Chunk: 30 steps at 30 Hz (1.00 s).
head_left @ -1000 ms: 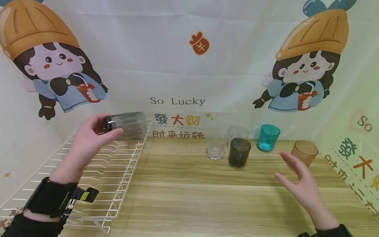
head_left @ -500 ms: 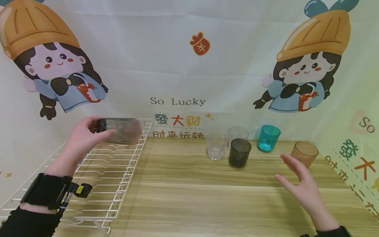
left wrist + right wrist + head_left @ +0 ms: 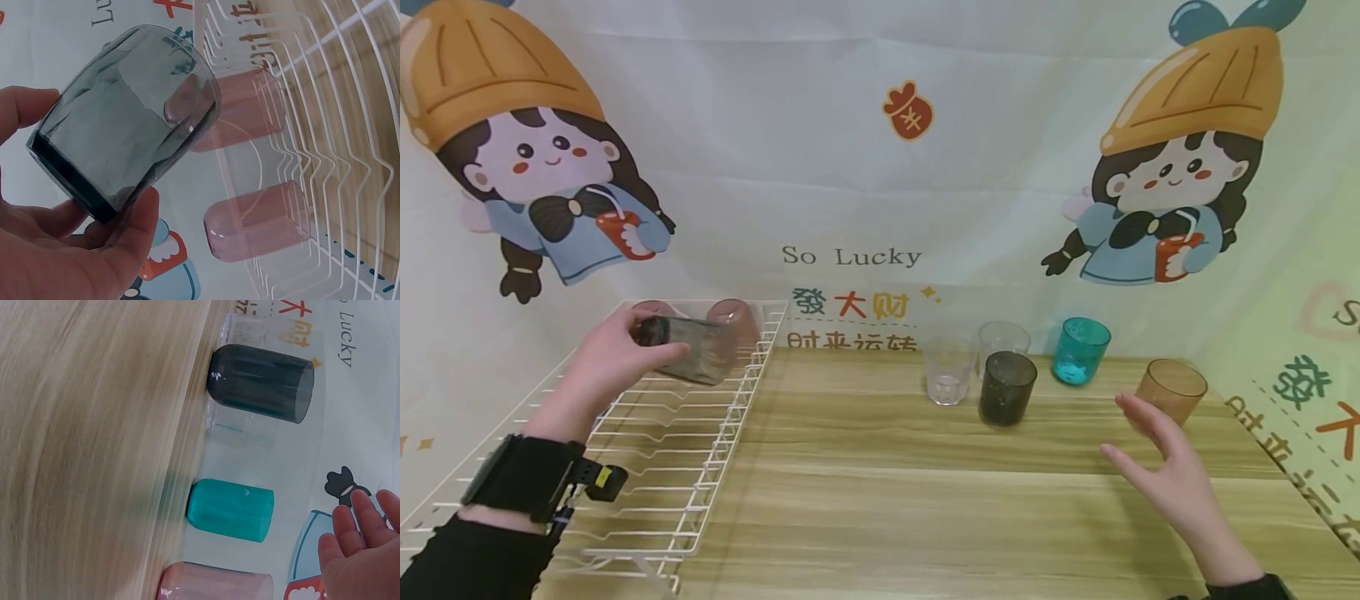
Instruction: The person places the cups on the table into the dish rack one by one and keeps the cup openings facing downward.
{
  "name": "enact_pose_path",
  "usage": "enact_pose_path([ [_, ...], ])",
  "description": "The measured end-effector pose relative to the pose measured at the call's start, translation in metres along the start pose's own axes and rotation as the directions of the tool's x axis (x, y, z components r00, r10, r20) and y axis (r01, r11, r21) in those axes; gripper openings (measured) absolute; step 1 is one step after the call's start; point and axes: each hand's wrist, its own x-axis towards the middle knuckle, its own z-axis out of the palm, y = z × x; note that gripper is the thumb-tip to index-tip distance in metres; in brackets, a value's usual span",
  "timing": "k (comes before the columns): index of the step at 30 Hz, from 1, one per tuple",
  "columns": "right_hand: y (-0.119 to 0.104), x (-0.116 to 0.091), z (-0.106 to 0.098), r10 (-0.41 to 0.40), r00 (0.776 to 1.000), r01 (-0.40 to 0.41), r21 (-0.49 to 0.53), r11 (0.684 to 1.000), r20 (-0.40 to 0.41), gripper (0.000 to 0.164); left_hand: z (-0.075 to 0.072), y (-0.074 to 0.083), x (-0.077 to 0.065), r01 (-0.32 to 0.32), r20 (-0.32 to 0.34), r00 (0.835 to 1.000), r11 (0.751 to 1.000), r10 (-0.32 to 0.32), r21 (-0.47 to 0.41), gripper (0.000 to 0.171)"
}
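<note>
My left hand point(image 3: 610, 354) grips a smoky grey glass tumbler point(image 3: 700, 354) round its thick base, thumb on one side and fingers on the other. The tumbler lies nearly sideways over the white wire rack point(image 3: 617, 551), its rim tipped down to the right. Behind it, two pink glasses point(image 3: 256, 222) stand base up at the rack's far end. My right hand point(image 3: 1180, 487) hovers over the right of the table with fingers apart and nothing held. Nearest to it is an amber glass point(image 3: 1172, 387), partly covered by the fingers in the head view.
Toward the back of the wooden table point(image 3: 925, 517) stand a dark grey glass point(image 3: 1007, 387), a teal glass point(image 3: 1081, 350) and two clear glasses point(image 3: 946, 375). A printed cloth point(image 3: 850, 183) hangs behind. The rack takes up the left side.
My left hand has moved left and down with the grey tumbler, tipping its rim downward. The pink glasses now show behind it. My right hand has hardly moved.
</note>
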Motion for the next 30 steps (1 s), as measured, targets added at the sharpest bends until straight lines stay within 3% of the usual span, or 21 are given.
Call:
enact_pose_path([
  [7, 0.003, 0.0, 0.0, 0.004, 1.0, -0.004, -0.008, 1.0, 0.006, 0.064, 0.001, -0.011, 0.01, -0.016, 0.008, 1.0, 0.995, 0.015, 0.094, 0.065],
  [13, 0.007, 0.001, -0.003, 0.006, 1.0, -0.005, -0.023, 1.0, 0.006, 0.064, 0.001, -0.018, 0.016, 0.002, 0.019, 1.0, 0.992, -0.004, 0.128, 0.068],
  [20, 0.012, 0.005, -0.008, 0.004, 1.0, -0.005, -0.066, 0.998, -0.014, 0.065, 0.002, -0.024, 0.019, -0.022, -0.006, 1.0, 0.987, 0.023, 0.159, 0.054],
  [25, 0.011, 0.006, -0.011, 0.022, 1.0, -0.022, -0.092, 0.995, -0.002, 0.065, 0.002, -0.028, 0.022, 0.026, -0.007, 1.0, 0.987, -0.025, 0.161, 0.061],
  [30, 0.015, 0.008, -0.014, 0.028, 1.0, -0.026, -0.116, 0.993, 0.011, 0.065, 0.002, -0.035, 0.026, 0.061, -0.003, 0.998, 0.986, -0.061, 0.154, 0.052],
])
